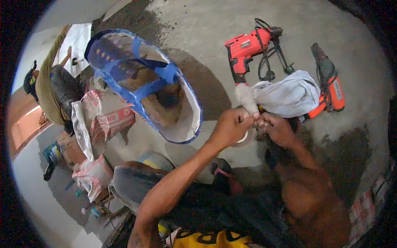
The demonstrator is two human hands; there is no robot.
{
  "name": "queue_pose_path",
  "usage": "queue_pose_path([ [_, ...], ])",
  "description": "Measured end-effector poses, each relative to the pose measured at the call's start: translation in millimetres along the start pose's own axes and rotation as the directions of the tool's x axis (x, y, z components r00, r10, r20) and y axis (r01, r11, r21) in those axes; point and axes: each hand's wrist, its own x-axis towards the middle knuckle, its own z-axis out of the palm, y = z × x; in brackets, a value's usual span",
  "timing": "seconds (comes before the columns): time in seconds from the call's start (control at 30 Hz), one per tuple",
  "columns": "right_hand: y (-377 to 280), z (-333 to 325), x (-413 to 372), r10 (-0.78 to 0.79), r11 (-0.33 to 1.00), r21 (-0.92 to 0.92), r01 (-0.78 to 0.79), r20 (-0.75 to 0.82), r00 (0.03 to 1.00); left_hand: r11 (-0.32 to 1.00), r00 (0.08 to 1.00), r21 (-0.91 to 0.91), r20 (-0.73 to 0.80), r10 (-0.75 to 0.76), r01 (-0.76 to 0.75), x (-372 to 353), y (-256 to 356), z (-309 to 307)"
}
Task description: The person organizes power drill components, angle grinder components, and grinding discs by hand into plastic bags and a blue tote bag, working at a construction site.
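Both of my hands are close together in the middle of the view. My left hand [233, 128] has its fingers pinched at the lower end of a whitish translucent plastic bag [247, 98]. Right beside it, my right hand [278, 129] is closed around something small that I cannot make out. A light grey cloth [289, 94] lies just beyond my right hand. Above the bag, a red drill [247, 48] with a black cord rests on the concrete floor. An orange power tool [336, 94] lies to the right of the cloth.
A large blue-strapped bag [144, 89] stands open on the left. Another person [62, 84] crouches at the far left near red-and-white sacks [109, 124]. Dark damp patches [341, 161] mark the floor at right.
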Motion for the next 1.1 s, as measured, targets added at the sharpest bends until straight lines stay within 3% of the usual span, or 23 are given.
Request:
queue_pose_path([
  [0.1, -3.5, -4.0, -2.1, -0.014, 0.983, -0.181, 0.027, 0.073, 0.997, 0.993, 0.994, -0.098, -0.082, -0.078, 0.070, 5.9, 5.4, -10.8],
  [0.13, -6.5, -4.2, -1.5, 0.000, 0.989, -0.146, 0.014, 0.094, 0.996, 0.987, 0.989, -0.083, -0.034, -0.143, 0.139, 6.2, 11.9, -19.0],
  [0.23, -17.6, -7.0, -1.1, 0.036, 0.998, -0.047, -0.029, 0.156, 0.987, 0.968, 0.992, -0.237, -0.075, -0.097, 0.077, 4.0, 16.3, -13.9],
  [0.27, -14.0, -5.2, -2.8, -0.034, 0.989, -0.141, 0.051, 0.123, 0.992, 0.962, 0.993, -0.267, -0.085, -0.085, 0.060, 2.3, 19.2, -12.1],
  [0.37, 9.9, 3.7, 0.1, -0.123, 0.985, -0.100, 0.141, 0.163, 0.979, 0.978, 0.992, -0.175, -0.036, -0.118, 0.110, 4.7, -0.5, -5.0],
  [0.4, -3.0, 1.9, -1.6, -0.157, 0.979, -0.113, 0.169, 0.106, 0.982, 0.973, 0.993, -0.198, 0.027, -0.117, 0.120, 1.8, 7.3, -5.6],
  [0.47, 6.1, 6.3, 0.1, -0.061, 0.998, 0.037, 0.058, 0.099, 0.993, 0.961, 0.983, -0.237, 0.149, -0.111, 0.144, -3.7, 29.9, -9.0],
  [0.5, 3.1, 7.5, 1.5, -0.015, 0.993, 0.115, 0.003, 0.103, 0.995, 0.962, 0.987, -0.246, 0.133, -0.090, 0.121, -1.9, 25.5, -7.4],
  [0.6, -13.8, -2.3, -0.6, -0.037, 0.998, -0.040, 0.040, 0.063, 0.997, 0.967, 0.998, -0.251, 0.040, -0.044, 0.052, 1.7, 13.9, -2.3],
  [0.7, -20.0, -11.7, -0.2, -0.223, 0.950, -0.205, 0.235, 0.081, 0.971, 0.977, 0.992, -0.214, -0.129, -0.016, -0.012, 3.7, 17.2, -0.7],
  [0.77, -22.2, -16.3, -2.5, -0.059, 0.948, -0.304, 0.098, 0.135, 0.989, 0.980, 0.973, -0.197, -0.230, -0.011, -0.035, 11.5, 7.1, -11.6],
  [0.8, -23.0, -18.0, -3.9, 0.025, 0.934, -0.355, 0.032, 0.156, 0.987, 0.979, 0.989, -0.200, -0.151, 0.011, -0.041, 13.1, 7.9, -18.3],
  [0.9, -26.0, -18.2, -10.4, 0.013, 0.933, -0.357, 0.041, 0.146, 0.989, 0.985, 0.994, -0.161, -0.095, 0.051, -0.066, 10.6, 14.2, -22.3],
  [1.0, -22.1, -16.5, -9.2, -0.068, 0.964, -0.245, 0.105, 0.156, 0.985, 0.993, 0.997, -0.087, 0.024, 0.077, -0.075, 9.3, 12.9, -19.3],
  [1.1, -20.6, -14.7, -5.5, 0.005, 0.971, -0.230, 0.057, 0.258, 0.966, 0.998, 0.994, 0.007, 0.099, 0.055, -0.056, 4.9, 14.6, -20.7],
])
